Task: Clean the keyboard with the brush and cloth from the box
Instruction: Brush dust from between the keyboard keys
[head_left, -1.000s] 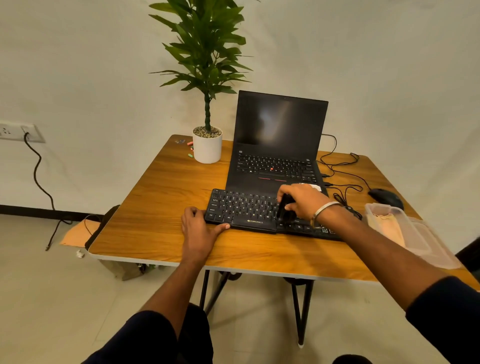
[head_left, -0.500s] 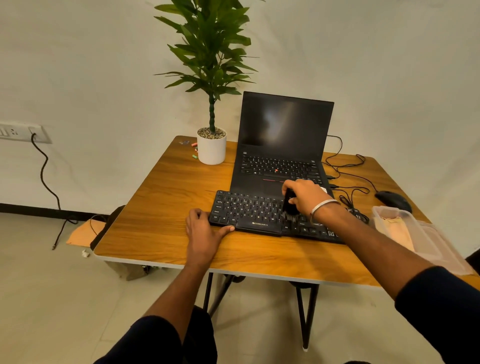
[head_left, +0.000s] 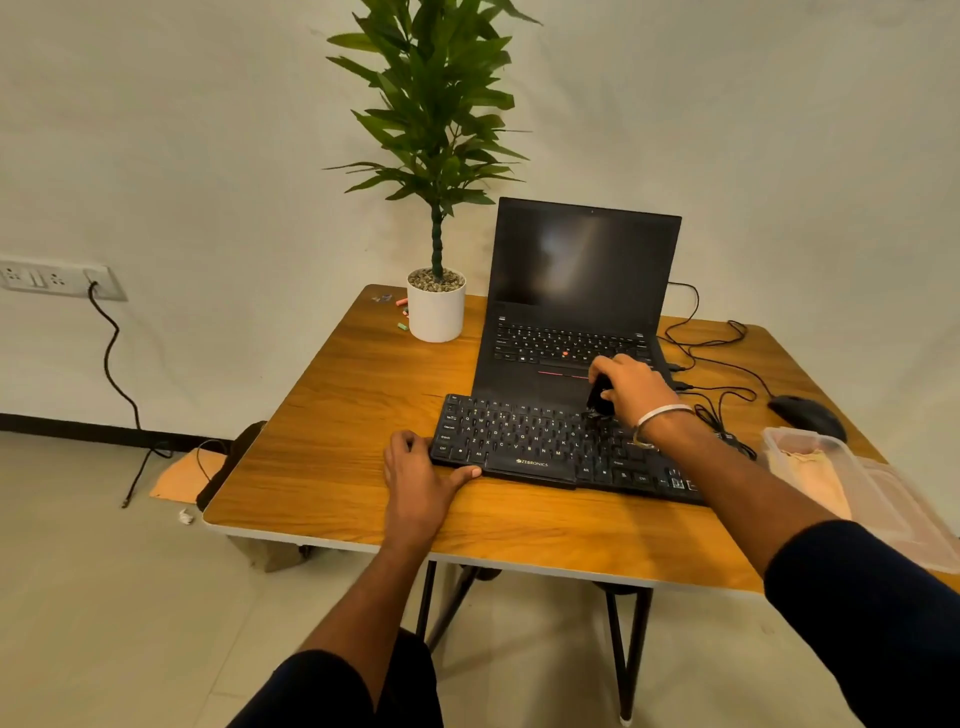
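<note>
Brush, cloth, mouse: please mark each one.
brush (head_left: 601, 399), head view, dark body below the right hand's fingers
cloth (head_left: 810, 475), head view, beige fold inside the clear box
mouse (head_left: 805, 415), head view, its top

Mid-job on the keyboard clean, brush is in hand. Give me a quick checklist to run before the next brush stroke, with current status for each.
1. Brush gripped by right hand: ok.
2. Bristles touching the keyboard keys: ok, at the upper rows.
3. Left hand steadying the keyboard's left end: ok.
4. Keyboard lying flat: not ok, its far edge overlaps the laptop base.
5. Cloth ready in the plastic box: ok.
6. Debris left between keys: cannot tell.
</note>
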